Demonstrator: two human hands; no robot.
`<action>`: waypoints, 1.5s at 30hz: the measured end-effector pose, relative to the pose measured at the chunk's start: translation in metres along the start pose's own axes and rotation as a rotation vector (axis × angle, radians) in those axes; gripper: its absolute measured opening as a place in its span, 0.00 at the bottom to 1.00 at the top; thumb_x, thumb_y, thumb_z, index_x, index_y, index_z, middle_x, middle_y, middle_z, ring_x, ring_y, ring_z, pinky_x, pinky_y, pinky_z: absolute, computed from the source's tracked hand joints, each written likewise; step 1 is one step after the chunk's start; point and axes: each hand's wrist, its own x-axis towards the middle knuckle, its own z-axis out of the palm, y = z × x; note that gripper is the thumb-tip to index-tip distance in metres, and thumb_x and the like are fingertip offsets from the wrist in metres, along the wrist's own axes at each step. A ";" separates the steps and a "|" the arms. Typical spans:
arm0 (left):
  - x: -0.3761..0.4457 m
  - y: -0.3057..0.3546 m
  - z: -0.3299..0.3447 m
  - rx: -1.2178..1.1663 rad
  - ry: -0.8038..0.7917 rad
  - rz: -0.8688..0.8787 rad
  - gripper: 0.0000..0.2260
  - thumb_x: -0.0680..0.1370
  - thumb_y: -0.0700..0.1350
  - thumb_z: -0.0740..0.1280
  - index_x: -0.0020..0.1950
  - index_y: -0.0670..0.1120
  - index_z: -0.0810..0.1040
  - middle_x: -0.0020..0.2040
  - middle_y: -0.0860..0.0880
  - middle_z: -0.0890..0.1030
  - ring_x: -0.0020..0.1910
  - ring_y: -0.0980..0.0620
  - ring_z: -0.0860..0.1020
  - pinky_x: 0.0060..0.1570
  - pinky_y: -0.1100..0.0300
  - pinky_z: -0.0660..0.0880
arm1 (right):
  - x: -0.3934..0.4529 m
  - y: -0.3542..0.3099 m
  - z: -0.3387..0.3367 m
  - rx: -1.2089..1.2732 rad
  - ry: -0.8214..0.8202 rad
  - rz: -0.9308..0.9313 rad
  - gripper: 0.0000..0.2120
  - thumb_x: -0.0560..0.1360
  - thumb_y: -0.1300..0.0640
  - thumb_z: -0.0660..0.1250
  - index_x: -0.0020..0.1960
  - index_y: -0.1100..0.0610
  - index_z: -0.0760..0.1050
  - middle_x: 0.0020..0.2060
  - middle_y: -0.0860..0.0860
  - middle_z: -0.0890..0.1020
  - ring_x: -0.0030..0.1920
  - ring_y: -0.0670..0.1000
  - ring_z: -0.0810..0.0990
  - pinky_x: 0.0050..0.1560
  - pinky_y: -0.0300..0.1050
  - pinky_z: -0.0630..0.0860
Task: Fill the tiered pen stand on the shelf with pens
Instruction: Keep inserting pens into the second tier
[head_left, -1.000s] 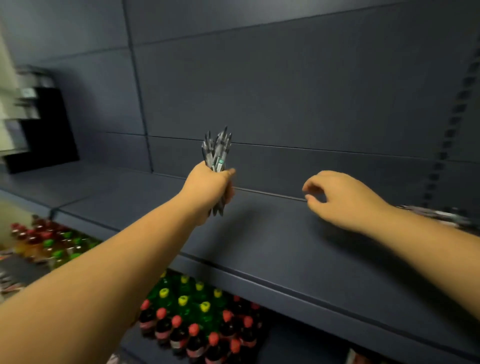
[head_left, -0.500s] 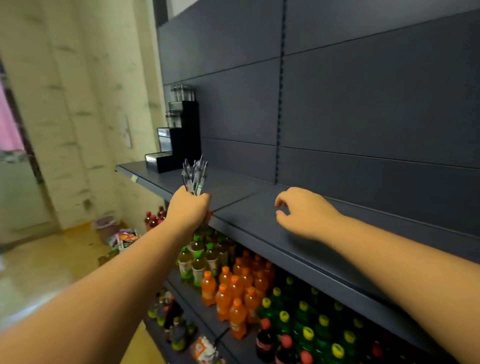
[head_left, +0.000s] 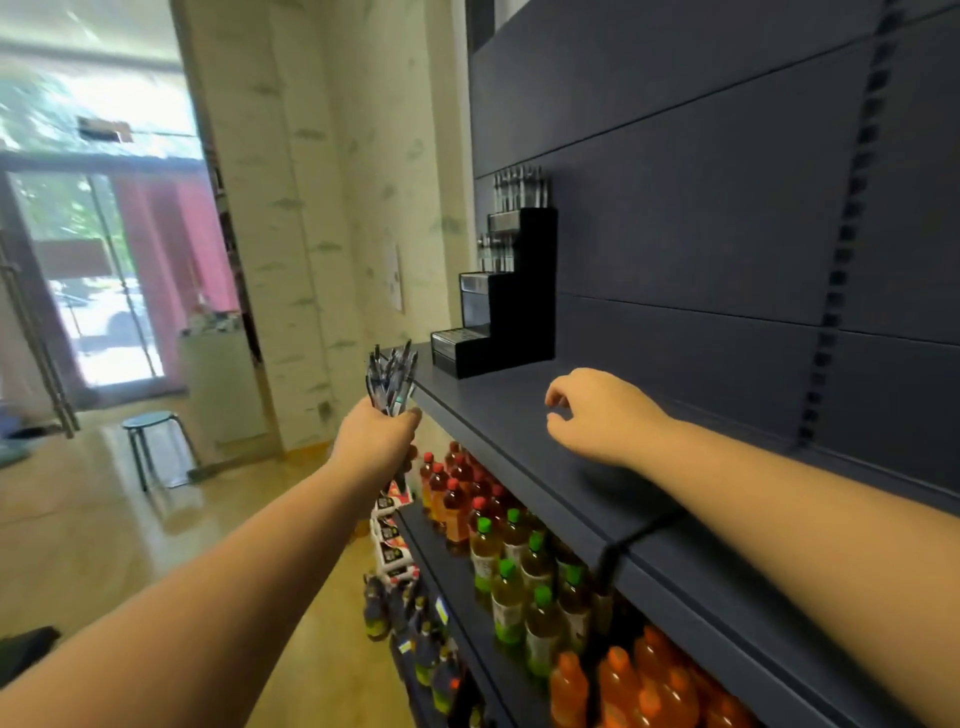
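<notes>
Fingers of your left hand (head_left: 375, 441) wrap a bundle of pens (head_left: 390, 382) at mid-barrel; your right hand (head_left: 597, 415) hovers over the shelf (head_left: 519, 415), loosely curled, holding nothing. Judge the pens light, rigid and smooth, so they may slide against each other. Pinch one barrel near its upper end to draw it out. Their long axes stand near upright, fanning slightly. The tiered pen stand (head_left: 511, 306) sits further along the shelf, upper tiers already stocked.
</notes>
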 end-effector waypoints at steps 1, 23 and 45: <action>0.017 -0.004 -0.007 0.025 0.019 -0.007 0.05 0.80 0.43 0.65 0.46 0.44 0.72 0.36 0.42 0.76 0.30 0.46 0.75 0.29 0.58 0.75 | 0.020 -0.002 0.004 0.004 0.003 -0.015 0.14 0.79 0.50 0.62 0.61 0.51 0.78 0.56 0.49 0.79 0.54 0.53 0.79 0.56 0.52 0.79; 0.345 -0.125 -0.091 -0.020 -0.164 -0.013 0.04 0.79 0.41 0.66 0.48 0.43 0.71 0.38 0.43 0.74 0.29 0.49 0.73 0.29 0.57 0.74 | 0.324 -0.132 0.155 0.020 -0.031 -0.020 0.12 0.79 0.50 0.64 0.60 0.51 0.79 0.55 0.48 0.79 0.55 0.50 0.78 0.54 0.48 0.77; 0.570 -0.088 0.030 -0.235 -0.485 0.316 0.07 0.77 0.42 0.64 0.49 0.53 0.79 0.30 0.47 0.75 0.30 0.48 0.76 0.35 0.50 0.76 | 0.546 -0.116 0.173 0.720 0.339 0.258 0.07 0.78 0.54 0.73 0.44 0.49 0.76 0.27 0.41 0.77 0.27 0.37 0.74 0.34 0.30 0.69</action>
